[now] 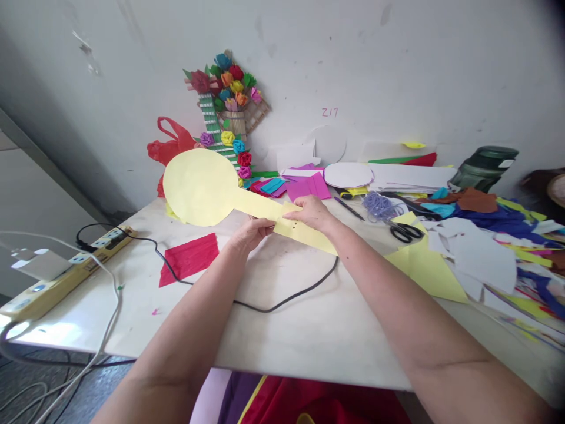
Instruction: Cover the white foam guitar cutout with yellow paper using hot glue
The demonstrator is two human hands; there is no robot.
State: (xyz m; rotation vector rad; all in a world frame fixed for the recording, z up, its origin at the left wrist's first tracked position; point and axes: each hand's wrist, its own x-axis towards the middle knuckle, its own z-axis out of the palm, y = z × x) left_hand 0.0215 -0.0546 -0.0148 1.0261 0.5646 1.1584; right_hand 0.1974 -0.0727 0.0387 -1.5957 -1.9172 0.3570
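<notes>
A pale yellow paper cutout (200, 187), with a big round head and a long strip handle, is held up over the table. My left hand (253, 233) pinches the lower edge of its handle near the middle. On the upper edge, a little to the right, my right hand (310, 213) grips the same handle, fingers closed on it. A few small dark marks show on the strip beside the right hand. The round head points to the left and hides part of a red bag (170, 141).
A black cable (269, 310) crosses the white table below my hands. A red paper piece (189, 259) and a power strip (95, 259) are at left. Scissors (406, 232), purple yarn (380, 206) and paper scraps (481, 247) lie right. Paper flowers (233, 85) stand behind.
</notes>
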